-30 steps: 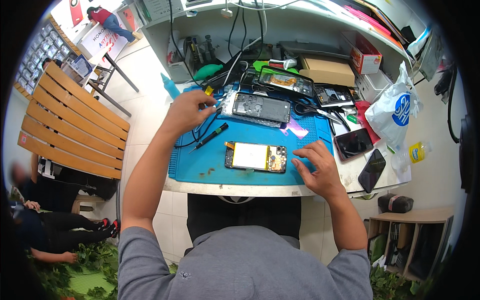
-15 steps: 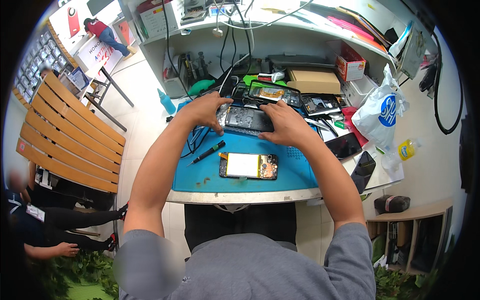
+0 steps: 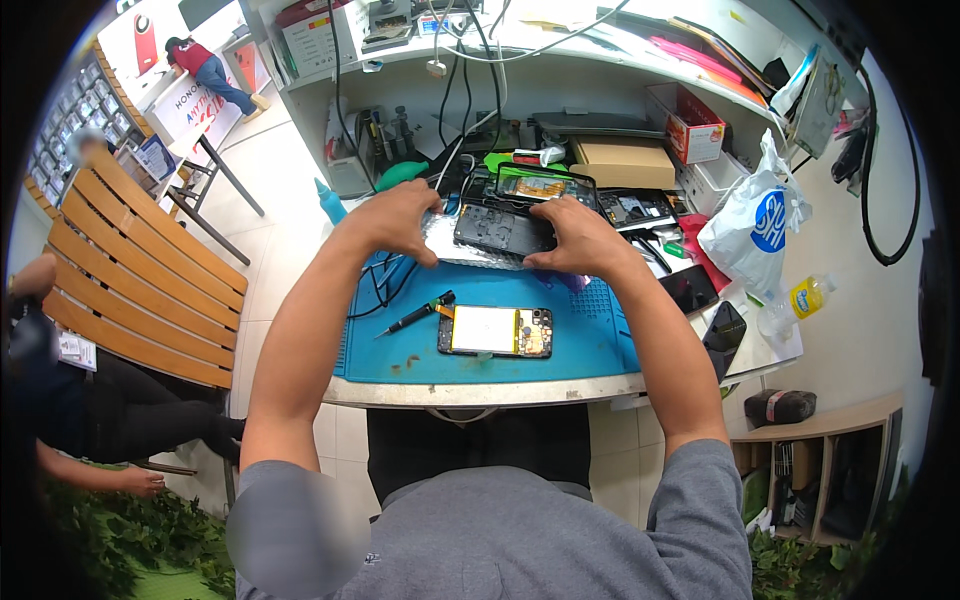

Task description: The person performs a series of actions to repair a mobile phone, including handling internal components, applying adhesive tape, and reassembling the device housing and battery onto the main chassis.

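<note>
My right hand (image 3: 582,236) is closed on the right end of a black phone mid-frame (image 3: 498,230), thumb at the near edge and fingers at the far edge. The frame tilts slightly over silver bubble wrap (image 3: 440,236). Beside the wrap's left edge, my left hand (image 3: 402,220) is open, thumb and fingers apart; whether it touches the wrap is unclear. Nearer me lies an opened phone (image 3: 485,331) with a white battery showing, on a blue mat (image 3: 400,362). A black screwdriver (image 3: 415,314) rests to its left. Behind the frame is another opened phone (image 3: 545,187).
Dark phones (image 3: 688,288), a white plastic bag (image 3: 748,230) and a bottle (image 3: 803,300) crowd the right side. A cardboard box (image 3: 625,162) stands at the back, under a shelf with hanging cables (image 3: 468,90). A blue squeeze bottle (image 3: 330,203) stands left.
The black mid-frame has turned, its right end now nearer me, and more bubble wrap shows at its left. My left hand has shifted slightly left, away from the frame. A person at far left moved.
</note>
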`<state>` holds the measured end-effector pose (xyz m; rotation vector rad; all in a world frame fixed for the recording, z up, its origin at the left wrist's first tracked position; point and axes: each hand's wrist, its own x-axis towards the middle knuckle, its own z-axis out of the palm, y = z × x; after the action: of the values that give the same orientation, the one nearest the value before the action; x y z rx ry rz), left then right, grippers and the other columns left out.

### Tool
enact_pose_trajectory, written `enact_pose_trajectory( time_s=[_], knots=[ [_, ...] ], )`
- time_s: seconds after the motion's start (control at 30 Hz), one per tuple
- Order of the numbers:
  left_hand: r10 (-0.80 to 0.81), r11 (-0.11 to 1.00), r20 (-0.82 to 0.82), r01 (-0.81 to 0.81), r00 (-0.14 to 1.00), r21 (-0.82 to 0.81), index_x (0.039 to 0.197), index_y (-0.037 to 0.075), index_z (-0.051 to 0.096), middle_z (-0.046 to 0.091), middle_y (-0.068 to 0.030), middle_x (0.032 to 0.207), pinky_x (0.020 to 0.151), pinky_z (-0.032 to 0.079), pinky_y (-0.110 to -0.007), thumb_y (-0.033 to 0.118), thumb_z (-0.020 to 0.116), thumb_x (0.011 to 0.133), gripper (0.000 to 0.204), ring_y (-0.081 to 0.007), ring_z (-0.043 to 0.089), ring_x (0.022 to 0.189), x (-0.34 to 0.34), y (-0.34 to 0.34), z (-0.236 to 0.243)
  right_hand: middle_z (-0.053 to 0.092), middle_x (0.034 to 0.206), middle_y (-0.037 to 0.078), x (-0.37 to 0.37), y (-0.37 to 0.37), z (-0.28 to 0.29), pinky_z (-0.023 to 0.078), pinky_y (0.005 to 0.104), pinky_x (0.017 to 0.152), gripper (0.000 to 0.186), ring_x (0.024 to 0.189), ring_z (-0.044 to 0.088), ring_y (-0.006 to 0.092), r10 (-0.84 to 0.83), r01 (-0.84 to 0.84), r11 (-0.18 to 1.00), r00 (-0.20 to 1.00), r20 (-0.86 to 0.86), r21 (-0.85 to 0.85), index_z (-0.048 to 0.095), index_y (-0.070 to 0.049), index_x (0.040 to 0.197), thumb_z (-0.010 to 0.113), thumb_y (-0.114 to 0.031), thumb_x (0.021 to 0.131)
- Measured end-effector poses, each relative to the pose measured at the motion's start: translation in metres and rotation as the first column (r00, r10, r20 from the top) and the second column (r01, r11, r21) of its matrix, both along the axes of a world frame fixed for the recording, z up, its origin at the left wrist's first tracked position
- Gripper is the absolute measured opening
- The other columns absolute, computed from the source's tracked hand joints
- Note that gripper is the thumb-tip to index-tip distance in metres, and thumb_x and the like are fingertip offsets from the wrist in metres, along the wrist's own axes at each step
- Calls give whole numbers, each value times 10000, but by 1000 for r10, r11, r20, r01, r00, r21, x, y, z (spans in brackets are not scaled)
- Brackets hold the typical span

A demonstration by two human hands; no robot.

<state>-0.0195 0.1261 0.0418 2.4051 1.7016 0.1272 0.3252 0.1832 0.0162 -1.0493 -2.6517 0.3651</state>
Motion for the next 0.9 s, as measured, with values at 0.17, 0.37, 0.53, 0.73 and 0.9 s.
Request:
enact_pose_trajectory(
  time_s=[0.17,0.37,0.53,0.73,0.9],
  knots=[
    [48,999,-27,-48,998,9,1251,36,714,658,-161,1229,1027,565,-443,447,1013,571,848,-359,659,1218,-32,-21,20,715,1442,259,-5,1,-1,510,464,1223,882,1395,647,404,8,-8,1000,1000,-13,-2,693,37,1484,994,-450,813],
    [108,994,-118,-106,987,23,1181,32,717,659,-152,1174,1017,563,-441,454,977,564,791,-362,657,1188,-52,-57,61,729,1401,264,-13,-5,-4,520,478,1209,835,1386,648,410,-17,17,1000,999,41,10,719,33,1433,974,-479,826],
    [144,988,-182,-133,973,73,1163,32,714,662,-134,1173,1058,554,-434,438,967,577,756,-355,644,1199,-52,-81,86,728,1435,238,-21,-7,-4,524,474,1209,868,1396,649,387,-11,7,1000,987,162,27,690,19,1490,967,-494,848],
    [90,985,-156,-64,984,162,1125,35,700,651,-136,1163,1030,548,-437,412,934,567,713,-347,635,1191,-48,-101,106,769,1336,179,-11,-18,-11,548,470,1165,748,1326,678,364,7,-13,990,999,46,139,759,-2,1349,951,-529,855],
    [41,981,-108,-20,993,194,1124,27,699,640,-141,1166,1032,540,-462,463,916,599,717,-349,636,1200,-35,-116,120,711,1473,216,-6,-48,15,502,503,1236,957,1417,633,400,75,-53,985,989,-128,166,705,-1,1473,969,-630,802]
  ],
)
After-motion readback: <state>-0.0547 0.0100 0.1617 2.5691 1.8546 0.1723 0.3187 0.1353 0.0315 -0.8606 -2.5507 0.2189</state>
